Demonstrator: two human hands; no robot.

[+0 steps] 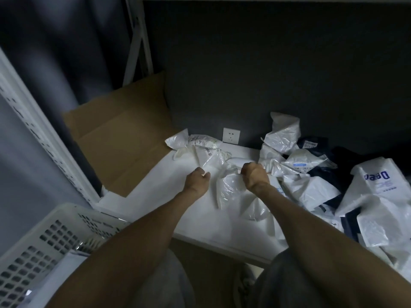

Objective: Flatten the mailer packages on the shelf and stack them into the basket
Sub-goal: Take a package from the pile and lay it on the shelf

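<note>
- Two hands are working near the middle of the shelf [178,203]: the left hand [198,177] and the right hand [254,175] are each gripping, fingers curled, a crumpled white mailer [225,185] lying between them.
- More mailers [311,190] are lying heaped toward the shelf's right edge; the basket [44,236] is standing off its front-left corner.
- Handling, as judged: the film is looking thin, light, limp and slick, probably trapping air and springing back; opposite edges are offering the surest hold for drawing it taut before pressing flat.
</note>
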